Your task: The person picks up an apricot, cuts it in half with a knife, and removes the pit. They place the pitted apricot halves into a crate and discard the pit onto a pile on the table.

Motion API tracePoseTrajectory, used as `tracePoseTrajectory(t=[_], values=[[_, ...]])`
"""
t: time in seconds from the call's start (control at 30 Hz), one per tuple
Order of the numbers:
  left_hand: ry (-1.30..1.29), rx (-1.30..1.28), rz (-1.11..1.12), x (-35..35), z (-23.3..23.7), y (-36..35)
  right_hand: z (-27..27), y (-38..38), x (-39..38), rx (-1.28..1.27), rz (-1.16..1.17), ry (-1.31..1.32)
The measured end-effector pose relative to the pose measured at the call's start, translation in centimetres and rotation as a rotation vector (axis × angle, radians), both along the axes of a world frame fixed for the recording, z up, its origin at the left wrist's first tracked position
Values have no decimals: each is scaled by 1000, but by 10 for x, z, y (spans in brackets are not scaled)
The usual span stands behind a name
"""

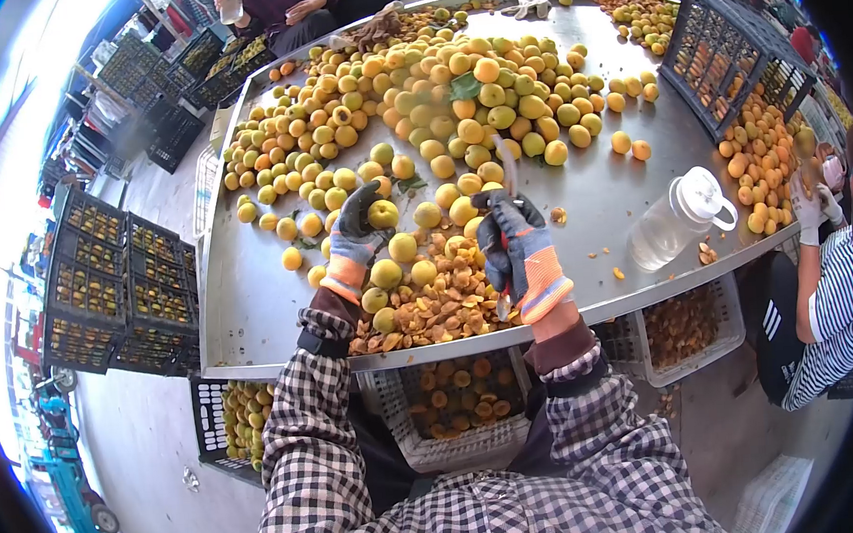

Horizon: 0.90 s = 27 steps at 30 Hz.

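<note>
- Head view, looking down past checked sleeves onto a steel table [253, 306].
- Left hand [355, 240] in a dark glove with an orange cuff, fingers [362, 204] curled around one apricot [382, 213], held just over the loose fruit.
- Right hand [518, 251] closed in a fist on a knife [508, 167]; only a thin, pale, blurred blade rising above the fingers, handle hidden inside the glove.
- Between and below both sets of fingers: pile of cut pieces [439, 310], too small to tell halves from stones.
- Beyond the fingertips: broad heap of whole fruit [455, 89], far edge lost in lens curve.
- Right of the right fingers, well apart: clear jug [673, 222] lying on its side.
- Below the wrists: white basket [454, 402], largely hidden by table edge and arms.
- Far right: another person's striped sleeve [830, 315], cut off by the dark rim.
</note>
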<state>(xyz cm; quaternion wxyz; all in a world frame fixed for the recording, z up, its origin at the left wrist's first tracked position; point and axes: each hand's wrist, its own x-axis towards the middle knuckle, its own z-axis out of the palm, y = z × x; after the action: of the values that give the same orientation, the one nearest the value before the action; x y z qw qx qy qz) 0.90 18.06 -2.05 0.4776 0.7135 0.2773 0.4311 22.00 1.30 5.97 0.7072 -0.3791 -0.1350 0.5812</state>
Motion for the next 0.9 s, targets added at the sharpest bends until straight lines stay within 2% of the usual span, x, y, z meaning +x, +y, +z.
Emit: tracePoseTrajectory(t=[0.13, 0.2, 0.23, 0.27, 0.3, 0.37, 0.4, 0.53, 0.63, 0.77, 0.9], values=[[-107, -181, -89, -14, 27, -33, -3, -5, -16, 40, 269, -351], [-109, -175, -89, -16, 46, -50, -43, 0, -34, 196, 132, -740], [-111, -168, -100, -19, 51, -56, -46, 1, -42, 299, 43, -950], [-86, -122, -80, -22, 52, -59, -45, -4, -38, 250, 129, -1148], [-93, -120, -74, -25, 51, -59, -37, -7, -41, 255, 135, -1154], [-66, -42, -119, -30, 48, -60, -25, -14, -48, 215, 165, -1341], [-20, 42, -105, -32, 51, -61, -16, -17, -49, 204, 202, -1393], [-42, -4, -107, -38, 66, -75, -20, -20, -58, 248, 182, -1507], [46, 89, -131, -47, 64, -71, -22, -21, -63, 277, 153, -1490], [-68, -43, -154, -54, 65, -81, -26, -21, -68, 227, 241, -1516], [-60, 16, -154, -59, 69, -86, -33, -23, -76, 287, 245, -1423]])
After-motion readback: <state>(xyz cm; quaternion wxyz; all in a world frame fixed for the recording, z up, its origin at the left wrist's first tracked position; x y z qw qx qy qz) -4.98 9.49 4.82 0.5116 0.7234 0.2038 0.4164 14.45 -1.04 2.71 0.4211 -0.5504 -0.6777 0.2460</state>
